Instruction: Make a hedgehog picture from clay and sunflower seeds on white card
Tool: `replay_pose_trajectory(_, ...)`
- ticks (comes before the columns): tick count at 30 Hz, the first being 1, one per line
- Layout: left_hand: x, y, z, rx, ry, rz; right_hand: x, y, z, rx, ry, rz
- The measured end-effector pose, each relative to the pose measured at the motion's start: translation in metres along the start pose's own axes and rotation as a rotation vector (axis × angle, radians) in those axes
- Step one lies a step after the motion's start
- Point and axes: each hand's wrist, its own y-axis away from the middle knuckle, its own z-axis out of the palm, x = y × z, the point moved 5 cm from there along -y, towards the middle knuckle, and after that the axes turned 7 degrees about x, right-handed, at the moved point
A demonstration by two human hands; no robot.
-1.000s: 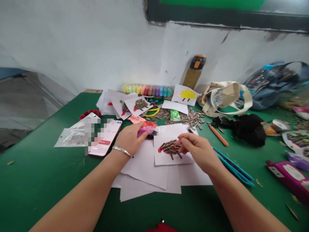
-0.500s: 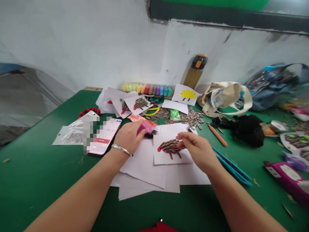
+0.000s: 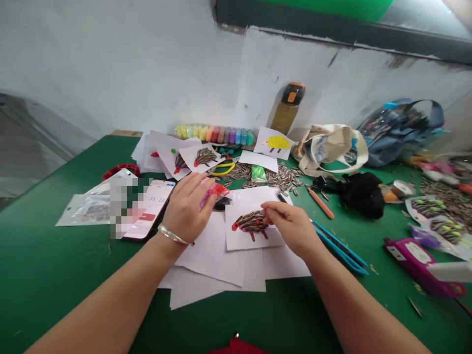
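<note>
My left hand [image 3: 189, 209], with a silver bracelet at its wrist, lies over a pink and red plastic packet [image 3: 220, 190], fingers stretched out and partly covering it. On the right, the thumb and fingertips of my right hand [image 3: 289, 223] are pinched together above a white card [image 3: 236, 241]. Whatever they may hold is too small to make out. A hedgehog-like figure [image 3: 250, 222] on that card has a body of striped sunflower seeds, a red head, brown legs and a red spot. Beneath the card lie several white paper sheets [image 3: 217, 260].
Loose sunflower seeds [image 3: 289, 177] and a green packet [image 3: 258, 173] lie behind the card. A phone [image 3: 157, 209] is at left. To the right are blue tweezers [image 3: 341, 248], an orange tool [image 3: 320, 202] and a magenta device [image 3: 413, 260]. A bottle [image 3: 286, 110] stands by the wall.
My left hand has loosened from its pinch on the pink packet and flattened out over the packets. My right hand stays pinched above the card. The view has shifted slightly rightward.
</note>
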Motion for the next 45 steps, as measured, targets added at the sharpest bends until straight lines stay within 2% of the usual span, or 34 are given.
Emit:
replay_pose_trajectory(3,0.017,0.003,-0.003,-0.002,0.103,0.055,-0.005,0.001,-0.001,0.001,0.084,-0.026)
replay_pose_trajectory(8,0.045,0.015,0.005,-0.05,0.237,0.212,-0.009,-0.002,-0.009,0.102,0.154,-0.117)
replay_pose_trajectory(14,0.056,0.024,0.028,-0.377,0.273,0.224,0.008,-0.009,-0.006,0.116,0.2,-0.149)
replay_pose_trajectory(17,0.055,0.026,0.034,-0.448,0.254,0.217,0.012,-0.011,-0.004,0.107,0.279,-0.193)
replay_pose_trajectory(23,0.053,0.029,0.038,-0.459,0.227,0.228,0.01,-0.015,0.001,0.095,0.405,-0.37)
replay_pose_trajectory(28,0.053,0.031,0.04,-0.467,0.209,0.23,0.012,-0.016,0.008,0.05,0.521,-0.448)
replay_pose_trajectory(33,0.054,0.031,0.041,-0.508,0.187,0.221,0.006,-0.01,0.009,0.037,0.657,-0.462)
replay_pose_trajectory(42,0.054,0.032,0.042,-0.521,0.156,0.231,-0.006,0.0,0.01,-0.033,0.725,-0.542)
replay_pose_trajectory(45,0.054,0.033,0.043,-0.515,0.159,0.236,-0.006,-0.001,0.008,-0.029,0.72,-0.521)
